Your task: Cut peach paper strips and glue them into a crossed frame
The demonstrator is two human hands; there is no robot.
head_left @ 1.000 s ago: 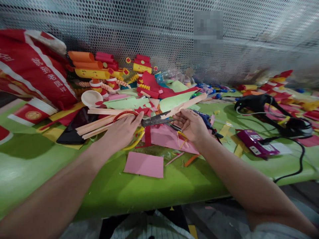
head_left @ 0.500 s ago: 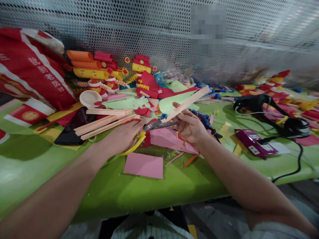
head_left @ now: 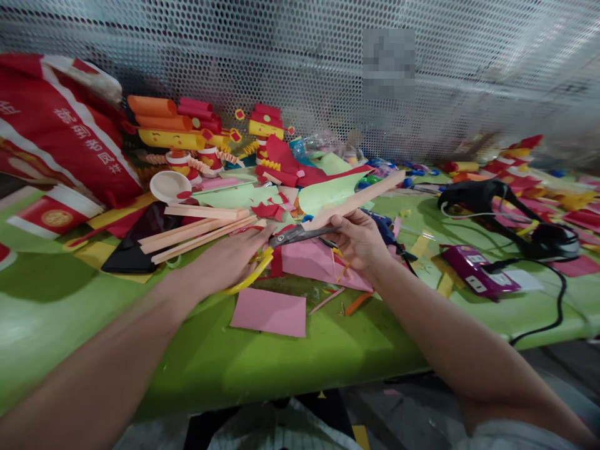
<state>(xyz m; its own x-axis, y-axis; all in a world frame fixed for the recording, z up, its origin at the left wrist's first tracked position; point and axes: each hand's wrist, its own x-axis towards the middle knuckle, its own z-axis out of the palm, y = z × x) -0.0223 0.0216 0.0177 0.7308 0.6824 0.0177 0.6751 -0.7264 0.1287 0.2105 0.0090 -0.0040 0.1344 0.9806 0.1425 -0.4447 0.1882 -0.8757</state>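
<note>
Red bag [head_left: 60, 134] — white Chinese characters [head_left: 87, 140], too blurred | paper cup [head_left: 59, 206] — round gold emblem [head_left: 57, 219], illegible

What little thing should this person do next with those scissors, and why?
Perhaps open the scissors slightly: the blades look nearly closed by the lower end of the peach strip, which the right hand holds, while the left hand grips the handles.
</note>
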